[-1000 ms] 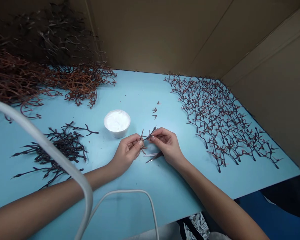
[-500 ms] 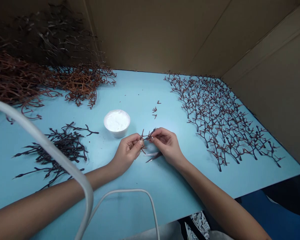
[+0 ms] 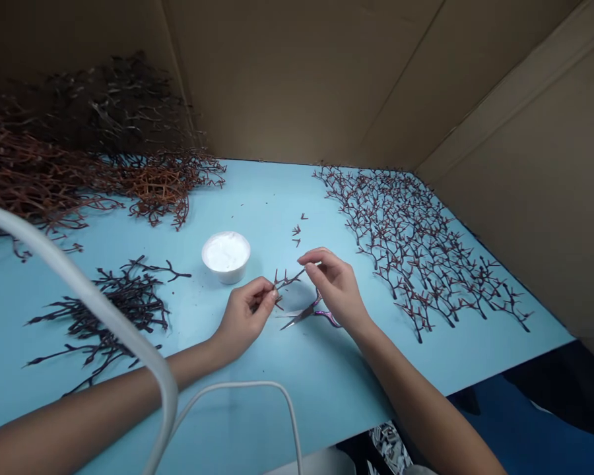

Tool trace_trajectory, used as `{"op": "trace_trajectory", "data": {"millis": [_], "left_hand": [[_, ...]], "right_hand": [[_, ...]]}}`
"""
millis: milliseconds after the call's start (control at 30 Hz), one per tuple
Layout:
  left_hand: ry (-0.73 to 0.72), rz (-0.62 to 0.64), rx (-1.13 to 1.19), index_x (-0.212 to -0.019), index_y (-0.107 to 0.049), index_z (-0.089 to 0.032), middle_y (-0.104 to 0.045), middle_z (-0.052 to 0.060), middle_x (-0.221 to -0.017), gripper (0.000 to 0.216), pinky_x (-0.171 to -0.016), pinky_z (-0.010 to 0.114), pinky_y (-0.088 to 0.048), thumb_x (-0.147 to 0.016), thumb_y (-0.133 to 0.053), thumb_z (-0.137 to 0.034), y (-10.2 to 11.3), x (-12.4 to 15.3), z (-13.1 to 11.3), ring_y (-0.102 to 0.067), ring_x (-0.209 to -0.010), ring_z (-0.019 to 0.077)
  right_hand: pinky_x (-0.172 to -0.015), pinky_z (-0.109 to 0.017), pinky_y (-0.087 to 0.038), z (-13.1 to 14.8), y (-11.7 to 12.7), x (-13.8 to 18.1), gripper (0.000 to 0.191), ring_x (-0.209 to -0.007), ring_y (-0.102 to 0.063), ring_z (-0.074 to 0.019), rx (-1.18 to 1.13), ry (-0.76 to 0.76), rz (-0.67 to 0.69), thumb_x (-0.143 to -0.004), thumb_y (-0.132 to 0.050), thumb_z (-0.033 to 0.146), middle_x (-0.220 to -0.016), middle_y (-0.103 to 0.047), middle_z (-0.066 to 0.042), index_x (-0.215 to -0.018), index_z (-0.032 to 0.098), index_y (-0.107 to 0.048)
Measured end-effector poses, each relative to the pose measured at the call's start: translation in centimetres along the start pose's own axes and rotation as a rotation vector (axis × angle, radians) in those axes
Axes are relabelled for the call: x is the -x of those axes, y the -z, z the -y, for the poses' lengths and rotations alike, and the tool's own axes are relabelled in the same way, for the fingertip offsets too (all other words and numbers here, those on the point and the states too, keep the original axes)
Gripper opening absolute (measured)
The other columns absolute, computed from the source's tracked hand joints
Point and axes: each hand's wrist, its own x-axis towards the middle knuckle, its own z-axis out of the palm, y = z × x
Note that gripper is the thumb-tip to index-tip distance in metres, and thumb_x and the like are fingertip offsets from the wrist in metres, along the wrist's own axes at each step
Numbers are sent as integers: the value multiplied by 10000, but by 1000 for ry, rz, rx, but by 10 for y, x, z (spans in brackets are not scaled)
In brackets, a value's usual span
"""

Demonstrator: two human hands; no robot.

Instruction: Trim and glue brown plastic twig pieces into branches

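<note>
Between both hands stretches a thin dark artificial twig [image 3: 288,282] with short reddish-brown side tips. My left hand [image 3: 245,320] is closed, pinching one end of it between thumb and fingers. At the other end, the thumb and forefinger of my right hand [image 3: 340,290] close on the stem. Scissors [image 3: 304,314] with purple handles lie on the table just below, their blades apart and one handle close to my right wrist. A white tub [image 3: 226,258] of white paste stands behind my left hand. Several small loose tips [image 3: 296,231] lie beyond my hands.
Dark twigs [image 3: 123,307] are heaped at left. Brown and dark branches [image 3: 39,171] pile up at back left. Rows of branched twigs [image 3: 400,237] cover the right side of the blue table [image 3: 237,429]. White tubes [image 3: 129,323] cross the foreground; cardboard walls [image 3: 297,79] stand behind.
My right hand has drawn away from the left and now grips the twig's far end, with more stem showing between. The scissors' purple handles have come into sight. The view has tilted slightly.
</note>
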Motion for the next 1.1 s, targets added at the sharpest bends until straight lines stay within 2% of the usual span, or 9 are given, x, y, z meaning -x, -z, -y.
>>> {"op": "trace_trajectory", "data": {"millis": [133,233,367,467,567,667,867,1033,1100], "left_hand": [[-50,10,-136,-589,-421,-165,-351,-51,-508,158,-445,202,-258,-735,-431,-224,-1,2,-3,-312,-455,74],[-147,49,-201,-733,-498,-165,-415,-20,-619,58,-527,218,-311,-710,-477,-213,2,2,0,-381,-561,103],[-264,58,-96,-1013,-439,-182,-433,37,-835,290,-666,261,-350,-748,-436,-301,7,2,6,-425,-745,152],[-283,67,-72,-946,-473,-199,-425,34,-829,205,-688,262,-349,-794,-368,-289,7,2,3,-422,-766,153],[-282,198,-121,-803,-533,-193,-423,21,-771,135,-662,252,-359,-776,-409,-240,5,0,-3,-428,-730,145],[-246,262,-131,-727,-541,-181,-431,16,-752,88,-652,255,-367,-738,-464,-222,3,-1,-6,-436,-710,141],[-183,244,-128,-625,-516,-168,-440,10,-700,92,-633,261,-365,-703,-485,-207,2,-4,-4,-444,-677,141],[-124,191,-135,-603,-492,-161,-446,17,-705,97,-605,254,-351,-692,-469,-190,1,-4,-3,-432,-644,133],[-104,183,-138,-610,-503,-161,-458,22,-711,87,-597,254,-348,-685,-469,-190,0,-5,-2,-434,-651,139]], "right_hand": [[-538,-240,-323,6,1,0,119,-629,-461,-113,26,-15,35,-702,-518,226,-631,-498,-4,-599,166,-526],[-534,-241,-317,11,8,-2,142,-602,-446,-106,0,-40,80,-699,-523,226,-608,-485,4,-571,166,-520],[-554,-241,-336,13,20,-4,176,-601,-454,-105,29,-42,312,-707,-540,242,-593,-498,6,-550,162,-536],[-585,-244,-344,11,22,-3,169,-633,-469,-109,77,3,473,-712,-551,270,-615,-525,2,-583,161,-557],[-592,-242,-340,9,18,-3,187,-646,-467,-111,116,48,510,-724,-540,288,-617,-530,1,-590,158,-561],[-604,-240,-347,7,12,0,201,-654,-462,-111,148,70,490,-739,-524,287,-613,-530,1,-591,156,-563],[-618,-238,-382,5,4,2,222,-678,-504,-116,164,105,424,-775,-467,290,-652,-554,-8,-632,170,-587],[-663,-260,-404,-22,14,-22,205,-806,-528,-151,440,159,71,-797,-404,203,-864,-584,-54,-855,184,-599],[-727,-278,-399,-38,17,-35,226,-826,-526,-164,641,135,19,-764,-439,141,-921,-568,-82,-941,155,-579]]}}
